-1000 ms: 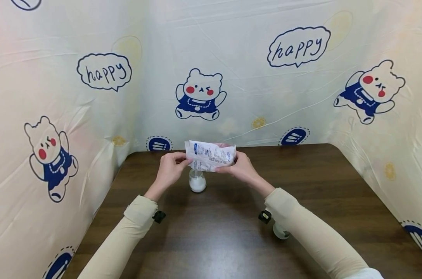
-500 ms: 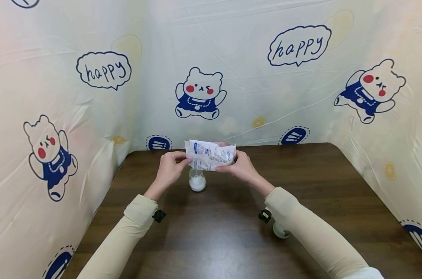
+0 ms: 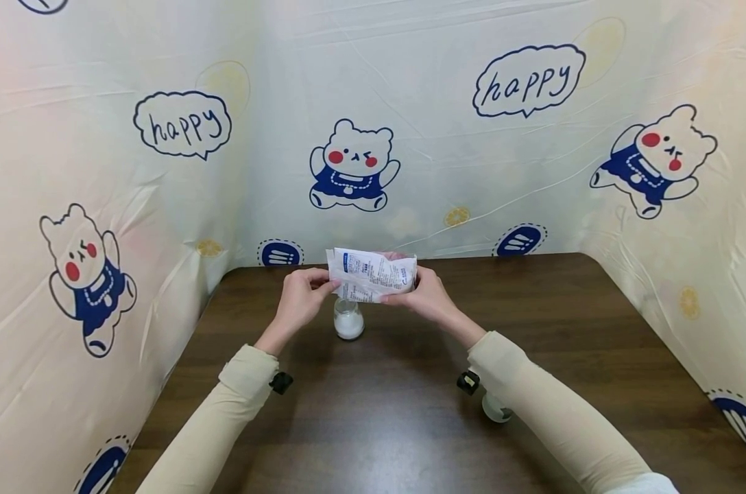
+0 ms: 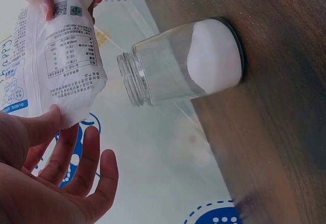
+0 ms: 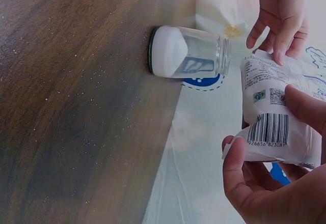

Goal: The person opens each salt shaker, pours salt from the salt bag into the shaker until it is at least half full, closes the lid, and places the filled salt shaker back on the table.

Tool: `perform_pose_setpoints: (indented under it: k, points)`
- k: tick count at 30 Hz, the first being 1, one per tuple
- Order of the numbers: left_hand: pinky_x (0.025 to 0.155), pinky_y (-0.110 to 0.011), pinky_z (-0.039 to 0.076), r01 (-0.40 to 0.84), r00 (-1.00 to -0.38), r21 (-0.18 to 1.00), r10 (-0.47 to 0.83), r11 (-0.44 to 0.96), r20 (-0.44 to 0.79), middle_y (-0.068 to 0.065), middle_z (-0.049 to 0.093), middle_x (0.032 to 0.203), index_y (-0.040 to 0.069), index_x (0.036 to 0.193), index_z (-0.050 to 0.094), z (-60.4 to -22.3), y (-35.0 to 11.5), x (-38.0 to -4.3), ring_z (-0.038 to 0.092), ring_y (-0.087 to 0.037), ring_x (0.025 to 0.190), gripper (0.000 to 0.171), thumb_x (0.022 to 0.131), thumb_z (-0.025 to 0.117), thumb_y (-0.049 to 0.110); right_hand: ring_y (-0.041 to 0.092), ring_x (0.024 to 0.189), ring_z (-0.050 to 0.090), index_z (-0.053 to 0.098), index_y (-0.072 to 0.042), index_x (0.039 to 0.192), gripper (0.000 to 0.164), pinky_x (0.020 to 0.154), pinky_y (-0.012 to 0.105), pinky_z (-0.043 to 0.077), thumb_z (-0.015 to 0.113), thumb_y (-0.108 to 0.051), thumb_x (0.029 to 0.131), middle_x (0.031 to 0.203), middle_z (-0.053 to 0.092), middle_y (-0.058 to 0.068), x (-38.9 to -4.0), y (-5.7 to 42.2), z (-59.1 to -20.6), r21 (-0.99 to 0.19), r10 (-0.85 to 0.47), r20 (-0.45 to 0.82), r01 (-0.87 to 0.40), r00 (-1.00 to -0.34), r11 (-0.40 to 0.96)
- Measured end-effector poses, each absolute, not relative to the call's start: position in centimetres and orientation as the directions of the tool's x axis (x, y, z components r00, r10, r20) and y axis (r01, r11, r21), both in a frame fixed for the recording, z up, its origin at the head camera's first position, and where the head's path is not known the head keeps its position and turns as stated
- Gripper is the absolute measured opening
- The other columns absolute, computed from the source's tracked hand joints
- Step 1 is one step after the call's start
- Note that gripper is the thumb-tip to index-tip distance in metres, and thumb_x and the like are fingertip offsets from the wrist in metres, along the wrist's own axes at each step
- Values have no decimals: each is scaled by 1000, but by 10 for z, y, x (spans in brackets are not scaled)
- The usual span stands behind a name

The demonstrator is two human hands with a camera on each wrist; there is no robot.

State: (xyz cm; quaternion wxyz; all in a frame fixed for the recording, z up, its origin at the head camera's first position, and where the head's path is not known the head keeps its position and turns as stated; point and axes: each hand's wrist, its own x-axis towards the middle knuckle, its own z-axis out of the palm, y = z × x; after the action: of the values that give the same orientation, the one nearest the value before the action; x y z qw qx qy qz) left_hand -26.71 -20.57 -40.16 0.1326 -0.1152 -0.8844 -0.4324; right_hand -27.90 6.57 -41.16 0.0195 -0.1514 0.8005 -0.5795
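Observation:
A white plastic bag [image 3: 373, 276] with blue and black print and a barcode is held above the table by both hands. My left hand [image 3: 300, 293] pinches one end of it between thumb and fingers; its other fingers spread loosely below in the left wrist view. My right hand [image 3: 430, 299] grips the opposite, fuller end, thumb on the near face and fingers behind. Just below the bag, an upright lidless glass jar [image 3: 349, 322] stands on the table. White granular stuff [image 4: 214, 56] heaps in its bottom part. The bag's lower edge overlaps the jar's mouth in the head view.
Fine white grains [image 5: 84, 86] lie scattered over the dark wooden table [image 3: 373, 412]. A small round, glassy object [image 3: 495, 409] sits at the right, partly hidden by the right sleeve. A printed curtain [image 3: 422, 158] surrounds the table's back and sides.

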Motion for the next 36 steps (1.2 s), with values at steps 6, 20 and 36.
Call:
perform_pose_setpoints:
  k: [6,20,36]
  points:
    - [75,-41,59,317,-939,735,87,600,334,-13,78,104,1,110,81,-401,-205,-267,70,-26,85,14,97,77,7,23,74,62,70,-11,121,48,59,32,52,95,-21,81,107,72,8,-278,67,-411,-932,-267,130,-210,-955,296]
    - [73,-40,58,305,-943,745,80,593,323,-14,78,105,1,111,81,-403,-207,-267,69,-27,84,15,97,77,6,22,69,61,72,-10,117,45,57,31,50,95,-18,79,103,74,7,-281,65,-412,-932,-266,142,-219,-953,288]
    - [75,-41,59,303,-944,747,79,591,320,-12,78,105,2,110,81,-404,-207,-266,69,-27,84,15,97,77,8,21,68,62,71,-8,114,45,59,39,54,96,-18,77,99,73,7,-282,64,-415,-933,-237,119,-190,-964,306]
